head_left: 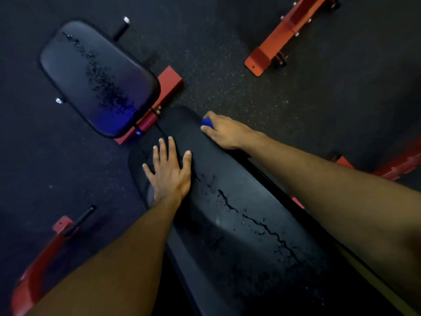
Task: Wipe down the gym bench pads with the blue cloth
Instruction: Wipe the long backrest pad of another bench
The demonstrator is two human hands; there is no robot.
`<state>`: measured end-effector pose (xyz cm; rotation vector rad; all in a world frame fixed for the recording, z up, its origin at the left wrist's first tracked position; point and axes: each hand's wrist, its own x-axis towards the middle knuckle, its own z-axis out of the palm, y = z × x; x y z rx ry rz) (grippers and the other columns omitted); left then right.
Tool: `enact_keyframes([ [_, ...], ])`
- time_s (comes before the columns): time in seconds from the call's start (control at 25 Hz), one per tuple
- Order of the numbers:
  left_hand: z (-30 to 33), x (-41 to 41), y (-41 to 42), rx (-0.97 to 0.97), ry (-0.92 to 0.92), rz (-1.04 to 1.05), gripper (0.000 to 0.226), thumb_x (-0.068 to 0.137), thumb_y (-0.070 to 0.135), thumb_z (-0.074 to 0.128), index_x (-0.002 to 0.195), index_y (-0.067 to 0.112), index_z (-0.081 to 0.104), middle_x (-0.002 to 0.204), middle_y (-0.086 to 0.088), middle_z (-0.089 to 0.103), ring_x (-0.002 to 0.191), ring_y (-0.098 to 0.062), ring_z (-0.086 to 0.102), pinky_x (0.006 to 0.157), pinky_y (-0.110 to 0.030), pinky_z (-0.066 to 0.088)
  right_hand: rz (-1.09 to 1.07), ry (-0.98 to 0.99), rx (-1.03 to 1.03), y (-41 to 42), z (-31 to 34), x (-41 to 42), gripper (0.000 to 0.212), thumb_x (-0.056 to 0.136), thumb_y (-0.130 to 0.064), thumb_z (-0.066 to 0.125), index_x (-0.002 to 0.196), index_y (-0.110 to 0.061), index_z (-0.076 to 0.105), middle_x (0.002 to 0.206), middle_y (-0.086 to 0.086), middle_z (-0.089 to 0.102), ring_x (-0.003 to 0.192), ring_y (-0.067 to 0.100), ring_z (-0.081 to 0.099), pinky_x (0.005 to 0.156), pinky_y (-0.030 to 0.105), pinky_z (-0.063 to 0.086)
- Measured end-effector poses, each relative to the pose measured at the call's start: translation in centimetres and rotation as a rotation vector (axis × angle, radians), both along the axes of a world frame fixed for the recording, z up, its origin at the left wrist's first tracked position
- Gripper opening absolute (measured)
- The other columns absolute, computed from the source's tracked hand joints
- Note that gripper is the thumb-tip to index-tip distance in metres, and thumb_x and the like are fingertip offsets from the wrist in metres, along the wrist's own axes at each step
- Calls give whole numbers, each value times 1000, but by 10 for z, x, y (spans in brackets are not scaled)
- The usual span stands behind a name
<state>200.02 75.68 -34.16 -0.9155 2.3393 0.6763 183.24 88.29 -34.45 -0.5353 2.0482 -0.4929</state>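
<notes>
1. Far left: red frame foot on the dark rubber floor, with a black peg sticking out near it.
2. Upper left: seat pad, black. A band of liquid droplets runs along its middle; no wiped streak shows. Judged not yet wiped.
3. Centre: red hinge bracket joins the seat pad to the long back pad.
4. Left hand: flat on the back pad near its far end, fingers spread, holding nothing. Likely bracing.
5. Back pad, mid to near end: a wet trail with beads runs lengthwise and looks undisturbed. The far end around the hands looks matte, with no beads visible; possibly wiped, not certain in the dim light.
6. Right hand: at the far right edge of the back pad, fingers curled over the blue cloth; only a small blue patch shows under the fingertips.
7. Upper right: a separate red frame on the floor, well apart.
8. Progress estimate: early. Most of the back pad and the whole seat pad remain.
</notes>
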Motion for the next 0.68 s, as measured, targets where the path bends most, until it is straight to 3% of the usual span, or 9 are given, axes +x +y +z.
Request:
enact_keyframes([
  [0.2,-5,-1,-4,1,0,-12,68,103,64,20,163,36,4,172,9,-3,158,-13,-6,124,-59,-6,-10,1,90,-60,-31,-29,48,104,-42,38,141,-11,40,139,18,52,125,34,52,97,40,39],
  [0.4,-1,-3,-5,17,5,-12,69,103,63,22,163,35,4,172,8,-3,158,-13,-6,124,-60,-6,50,0,-11,-7,8,-5,51,103,-41,43,148,-17,35,148,12,47,133,31,47,108,40,37],
  [0.48,-1,-3,-5,24,-2,-17,70,102,64,21,163,34,3,172,8,-4,158,-13,-7,124,-60,-6,95,1,-38,36,44,16,54,105,-38,43,153,-18,30,154,6,41,138,23,41,112,32,28],
  [0.6,-1,-2,-7,27,0,-30,70,103,63,20,163,33,2,172,7,-5,158,-14,-8,124,-60,-7,65,15,-79,72,79,37,53,105,-37,43,155,-23,30,156,-7,37,137,3,33,105,16,20],
  [0.68,-2,-2,-8,25,3,-34,70,103,63,20,163,32,2,172,6,-5,158,-15,-8,123,-60,-7,38,41,-82,59,71,34,50,105,-36,44,153,-25,34,153,-10,40,133,-1,34,105,17,22],
])
